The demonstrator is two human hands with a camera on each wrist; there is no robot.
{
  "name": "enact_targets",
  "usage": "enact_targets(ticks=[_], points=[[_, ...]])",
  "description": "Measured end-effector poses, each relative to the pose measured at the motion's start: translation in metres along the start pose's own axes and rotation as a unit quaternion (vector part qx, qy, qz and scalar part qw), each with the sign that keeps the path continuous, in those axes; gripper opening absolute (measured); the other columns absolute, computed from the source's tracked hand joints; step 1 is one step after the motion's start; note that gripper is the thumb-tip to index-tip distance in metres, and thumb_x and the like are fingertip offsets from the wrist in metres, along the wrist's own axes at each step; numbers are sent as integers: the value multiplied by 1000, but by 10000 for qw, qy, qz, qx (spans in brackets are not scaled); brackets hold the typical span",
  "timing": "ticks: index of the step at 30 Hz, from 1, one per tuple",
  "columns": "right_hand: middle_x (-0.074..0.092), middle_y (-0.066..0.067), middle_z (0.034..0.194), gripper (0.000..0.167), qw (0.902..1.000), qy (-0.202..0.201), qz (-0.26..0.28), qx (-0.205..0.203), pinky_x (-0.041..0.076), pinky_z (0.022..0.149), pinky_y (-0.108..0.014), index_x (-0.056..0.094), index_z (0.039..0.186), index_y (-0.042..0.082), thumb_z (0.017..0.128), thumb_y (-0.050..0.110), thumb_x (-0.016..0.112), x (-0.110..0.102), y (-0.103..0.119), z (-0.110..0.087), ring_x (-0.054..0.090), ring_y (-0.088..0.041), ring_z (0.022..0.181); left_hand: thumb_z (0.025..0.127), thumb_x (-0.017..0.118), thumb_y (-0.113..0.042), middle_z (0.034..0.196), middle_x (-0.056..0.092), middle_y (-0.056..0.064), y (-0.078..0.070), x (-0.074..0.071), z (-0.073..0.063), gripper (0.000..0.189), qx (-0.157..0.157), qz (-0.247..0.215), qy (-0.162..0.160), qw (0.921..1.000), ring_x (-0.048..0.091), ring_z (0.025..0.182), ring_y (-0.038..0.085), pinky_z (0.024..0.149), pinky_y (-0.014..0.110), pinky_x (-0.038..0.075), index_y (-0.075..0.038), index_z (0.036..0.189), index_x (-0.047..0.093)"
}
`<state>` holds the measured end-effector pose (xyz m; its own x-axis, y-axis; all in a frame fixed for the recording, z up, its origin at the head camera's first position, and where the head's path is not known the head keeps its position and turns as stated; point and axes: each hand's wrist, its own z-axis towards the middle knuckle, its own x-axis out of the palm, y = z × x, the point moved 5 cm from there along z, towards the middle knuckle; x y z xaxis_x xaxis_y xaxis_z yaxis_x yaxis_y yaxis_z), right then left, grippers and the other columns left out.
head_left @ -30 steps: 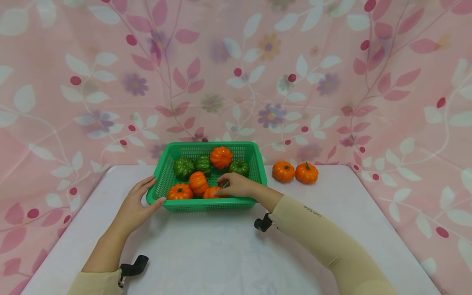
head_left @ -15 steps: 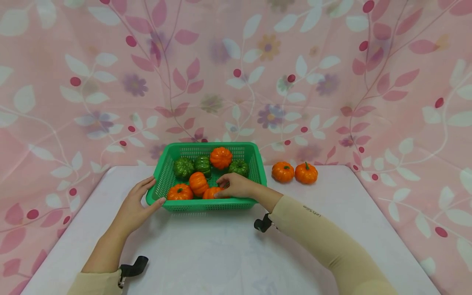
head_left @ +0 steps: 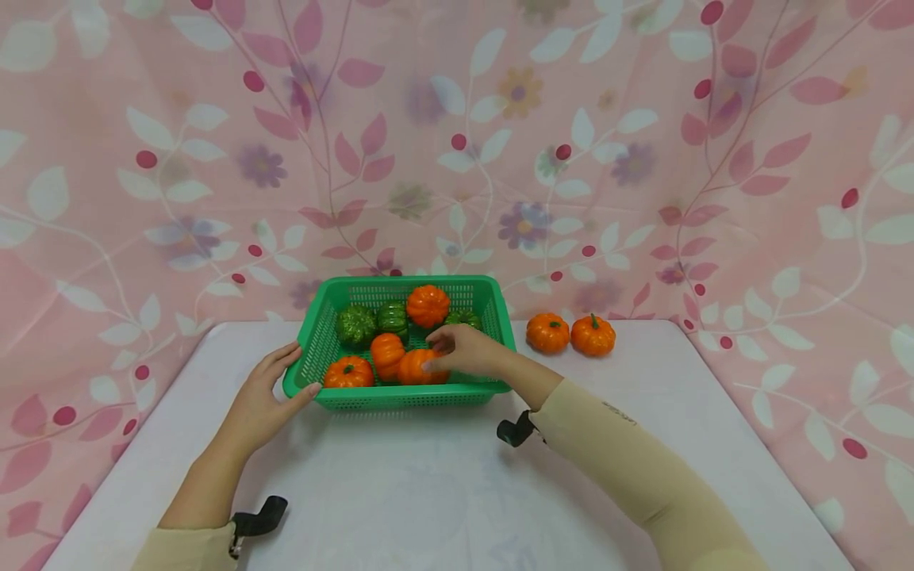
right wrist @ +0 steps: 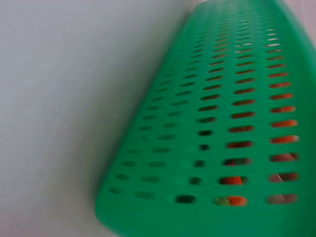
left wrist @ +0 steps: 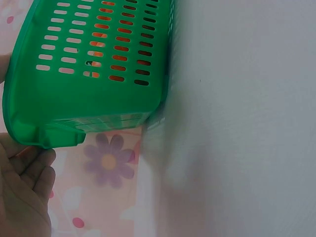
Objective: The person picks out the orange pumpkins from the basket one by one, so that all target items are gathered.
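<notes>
A green plastic basket (head_left: 412,398) with slotted walls holds small orange and green pumpkins. My left hand (head_left: 267,396) grips its near left corner, with fingers at the left rim and the thumb at the front corner; in the left wrist view the curled fingers (left wrist: 37,173) lie against the rim. Inside the basket, my right hand (head_left: 471,350) holds an orange pumpkin (head_left: 414,368) near the front wall, thumb on its side. Touching that pumpkin is another orange one (head_left: 387,355), lying on its side. The basket wall (right wrist: 217,133) hides the right hand's grip in the right wrist view.
More pumpkins lie in the basket: an orange one (head_left: 349,372) at front left, an orange one (head_left: 428,306) at the back, and green ones (head_left: 355,325) behind. Two orange pumpkins (head_left: 548,333) stand on the white tablecloth (head_left: 400,484), right of the basket. A floral curtain (head_left: 457,159) hangs behind.
The right hand has shifted slightly right and up, and the orange pumpkin it holds now shows more above the front wall. The orange pumpkin beside it has moved slightly right. Left hand unchanged.
</notes>
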<state>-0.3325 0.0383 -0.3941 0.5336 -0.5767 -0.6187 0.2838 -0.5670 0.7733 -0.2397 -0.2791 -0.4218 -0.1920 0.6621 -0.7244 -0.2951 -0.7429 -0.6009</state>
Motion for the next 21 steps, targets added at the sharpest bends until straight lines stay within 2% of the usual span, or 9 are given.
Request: enact_targets(ticks=[5,11,21], points=[[63,-1,124,59,9995,-293,-64,-141,50,99,-35,60,135,11,87,38,79,-14,5,-12,58,-18,114,91,75,-33,156,36,19,-1,0,0,76,-17,2,16,10000,31,140,49,104,73,30,4,149,43],[63,-2,125,61,9980,-572,-165,-211,49,101,-39,57,138,10,88,38,78,-35,12,-33,57,-20,117,91,74,-38,156,36,18,-3,-2,-1,77,-75,19,35,10000,31,141,48,104,72,31,3,149,43],[61,-5,130,63,9932,-1115,-200,-258,50,100,-43,54,142,11,89,37,77,-77,6,-73,57,-24,121,91,75,-37,156,37,18,-5,-3,-1,77,-66,81,42,9999,32,140,48,104,72,31,3,149,44]])
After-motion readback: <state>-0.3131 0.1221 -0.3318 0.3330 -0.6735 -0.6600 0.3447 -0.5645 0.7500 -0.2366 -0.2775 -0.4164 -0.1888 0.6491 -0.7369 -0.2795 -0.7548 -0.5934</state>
